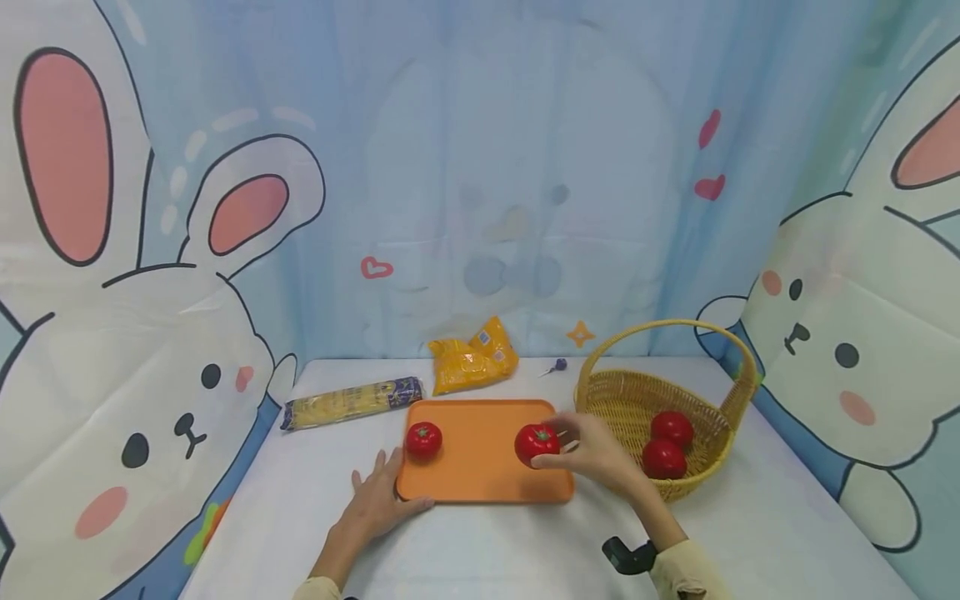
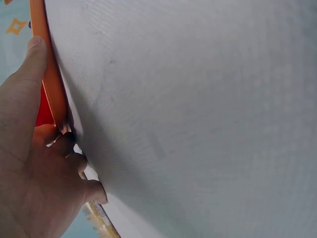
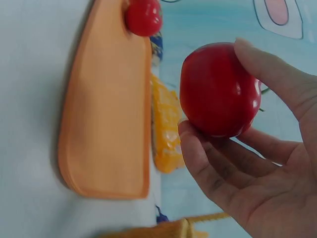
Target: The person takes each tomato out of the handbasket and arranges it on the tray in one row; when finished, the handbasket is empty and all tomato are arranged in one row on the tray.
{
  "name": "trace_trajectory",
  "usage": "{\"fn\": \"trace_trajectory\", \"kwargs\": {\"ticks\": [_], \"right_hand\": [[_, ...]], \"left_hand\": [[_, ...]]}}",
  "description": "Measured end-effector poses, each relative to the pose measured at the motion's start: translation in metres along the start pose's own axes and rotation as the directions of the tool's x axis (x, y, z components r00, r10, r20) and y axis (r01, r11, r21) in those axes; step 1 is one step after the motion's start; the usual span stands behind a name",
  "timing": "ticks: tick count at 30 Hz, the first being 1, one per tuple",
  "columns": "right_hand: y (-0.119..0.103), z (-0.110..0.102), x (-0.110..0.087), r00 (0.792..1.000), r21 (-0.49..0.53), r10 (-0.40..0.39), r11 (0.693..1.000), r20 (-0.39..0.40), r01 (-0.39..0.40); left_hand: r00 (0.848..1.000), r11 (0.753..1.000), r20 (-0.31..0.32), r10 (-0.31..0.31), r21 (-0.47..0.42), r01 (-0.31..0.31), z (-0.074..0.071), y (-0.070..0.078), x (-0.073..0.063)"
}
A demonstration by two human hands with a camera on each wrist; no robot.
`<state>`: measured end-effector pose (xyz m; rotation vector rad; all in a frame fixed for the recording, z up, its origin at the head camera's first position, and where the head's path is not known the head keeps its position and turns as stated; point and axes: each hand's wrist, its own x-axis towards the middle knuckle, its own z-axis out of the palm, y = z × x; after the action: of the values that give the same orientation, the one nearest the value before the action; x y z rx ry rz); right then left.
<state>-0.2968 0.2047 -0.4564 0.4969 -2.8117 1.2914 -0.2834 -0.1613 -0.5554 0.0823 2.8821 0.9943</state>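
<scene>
My right hand (image 1: 596, 450) grips a red tomato (image 1: 537, 443) over the right part of an orange tray (image 1: 480, 454). In the right wrist view, thumb and fingers curl round this tomato (image 3: 219, 90), which is held above the tray (image 3: 109, 109). A second tomato (image 1: 423, 441) sits at the tray's left end. My left hand (image 1: 377, 497) touches the tray's near left corner, its fingers spread and its thumb along the front edge. In the left wrist view, that thumb lies against the orange rim (image 2: 53, 91); the fingertips by the corner are partly hidden.
A yellow wicker basket (image 1: 615, 387) with a tall handle stands to the right, holding two red tomatoes (image 1: 667, 446). Behind the tray lie a yellow packet (image 1: 472, 358), a long noodle-like package (image 1: 352, 403) and a small purple item (image 1: 559, 365). A rabbit-print curtain (image 1: 480, 167) hangs behind the table.
</scene>
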Motion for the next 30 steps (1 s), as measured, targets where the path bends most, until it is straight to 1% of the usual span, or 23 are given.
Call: {"fn": "trace_trajectory", "kwargs": {"ticks": [6, 11, 15, 20, 24, 30], "right_hand": [[0.002, 0.025, 0.008, 1.0, -0.004, -0.016, 1.0, -0.025, 0.016], [0.002, 0.046, 0.01, 0.998, 0.032, 0.025, 0.999, -0.052, -0.024], [0.003, 0.064, 0.014, 0.997, 0.037, 0.04, 0.999, -0.069, -0.037], [0.004, 0.086, 0.019, 0.995, 0.052, 0.08, 0.996, -0.053, -0.077], [0.005, 0.099, 0.024, 0.994, 0.051, 0.097, 0.994, -0.042, -0.095], [0.006, 0.115, 0.032, 0.994, 0.072, 0.1, 0.993, -0.053, -0.096]], "left_hand": [[1.0, 1.0, -0.002, 0.003, 0.0, -0.003, -0.001, 0.0, -0.002], [1.0, 1.0, 0.007, 0.009, -0.001, -0.009, 0.001, 0.0, -0.002], [1.0, 1.0, 0.001, 0.008, 0.0, -0.008, 0.0, 0.0, -0.002], [1.0, 1.0, -0.003, 0.017, 0.007, -0.017, 0.0, -0.002, -0.001], [1.0, 1.0, -0.007, 0.025, 0.011, -0.025, 0.0, -0.003, -0.001], [1.0, 1.0, -0.004, 0.02, 0.007, -0.02, 0.0, -0.002, 0.0]]}}
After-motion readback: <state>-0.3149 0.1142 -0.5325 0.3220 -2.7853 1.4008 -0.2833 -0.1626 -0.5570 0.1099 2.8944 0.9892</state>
